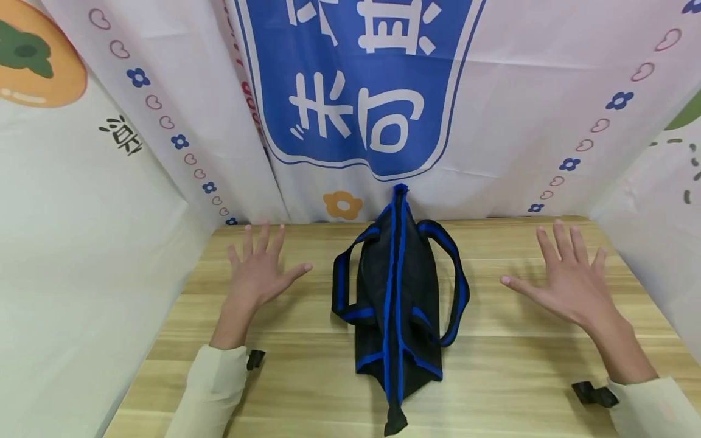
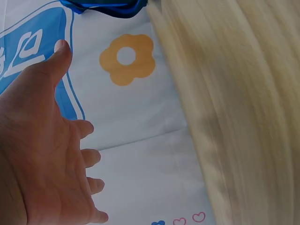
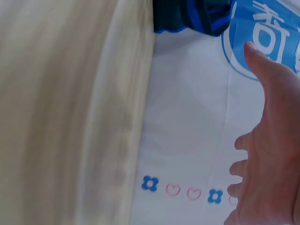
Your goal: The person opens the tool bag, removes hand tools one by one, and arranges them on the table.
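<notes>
A black tote bag [image 1: 375, 280] with blue trim stands on the wooden table, its long top opening running from the back cloth toward the front edge. One strap handle [image 1: 341, 280] loops out to the left and another handle [image 1: 462, 292] to the right. To the left of the bag, my left hand [image 1: 258, 274] is spread with straight fingers, holding nothing. On the other side my right hand [image 1: 572, 289] is likewise spread and apart from the bag. Each wrist view shows the hand's palm side, with part of the bag [image 2: 112, 8] [image 3: 171, 16] at the top edge.
Behind the wooden table [image 1: 306, 371] hangs a white printed cloth [image 1: 504, 134] with a blue panel, flowers and hearts. White cloth walls close in the left [image 1: 98, 243] and right [image 1: 652, 188] sides. Small black pieces [image 1: 595, 394] show at both sleeve cuffs.
</notes>
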The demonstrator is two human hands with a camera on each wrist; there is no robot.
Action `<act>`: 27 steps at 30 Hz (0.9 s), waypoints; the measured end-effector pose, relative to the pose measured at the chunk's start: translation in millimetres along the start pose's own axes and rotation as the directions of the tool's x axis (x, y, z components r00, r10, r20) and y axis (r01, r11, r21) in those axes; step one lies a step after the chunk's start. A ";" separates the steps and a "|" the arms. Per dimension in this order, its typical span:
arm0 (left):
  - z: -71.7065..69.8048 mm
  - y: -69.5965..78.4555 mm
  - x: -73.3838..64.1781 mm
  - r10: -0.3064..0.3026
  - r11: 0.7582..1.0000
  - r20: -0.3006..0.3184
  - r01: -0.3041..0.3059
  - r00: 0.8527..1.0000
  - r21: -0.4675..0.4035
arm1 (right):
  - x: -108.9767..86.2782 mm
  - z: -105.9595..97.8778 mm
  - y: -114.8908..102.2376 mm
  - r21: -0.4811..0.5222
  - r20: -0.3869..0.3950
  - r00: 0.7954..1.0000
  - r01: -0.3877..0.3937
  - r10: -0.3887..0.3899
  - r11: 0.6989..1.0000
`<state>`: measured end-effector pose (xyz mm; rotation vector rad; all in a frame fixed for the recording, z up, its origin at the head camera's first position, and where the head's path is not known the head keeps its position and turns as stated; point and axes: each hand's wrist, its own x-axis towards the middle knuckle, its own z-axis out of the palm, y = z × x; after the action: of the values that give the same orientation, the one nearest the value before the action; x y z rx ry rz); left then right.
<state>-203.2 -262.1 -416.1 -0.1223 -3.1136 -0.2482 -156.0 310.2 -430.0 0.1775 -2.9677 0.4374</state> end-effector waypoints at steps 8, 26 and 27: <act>-0.9 12.5 12.2 0.034 0.999 -0.014 -0.034 0.999 -0.013 | 24.7 -6.4 -25.1 0.048 0.016 0.999 0.034 -0.035 0.998; -6.1 40.7 62.1 0.268 0.950 -0.096 -0.279 0.959 -0.137 | 76.1 -19.0 -70.4 0.089 -0.031 0.989 0.149 -0.147 0.985; -5.2 42.9 65.9 0.289 0.943 -0.107 -0.302 0.951 -0.143 | 78.4 -19.8 -72.7 0.097 -0.039 0.989 0.148 -0.145 0.984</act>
<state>-265.5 -215.7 -402.8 -0.5610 -2.9335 -0.4768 -220.9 239.4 -379.1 0.3930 -2.8775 0.5629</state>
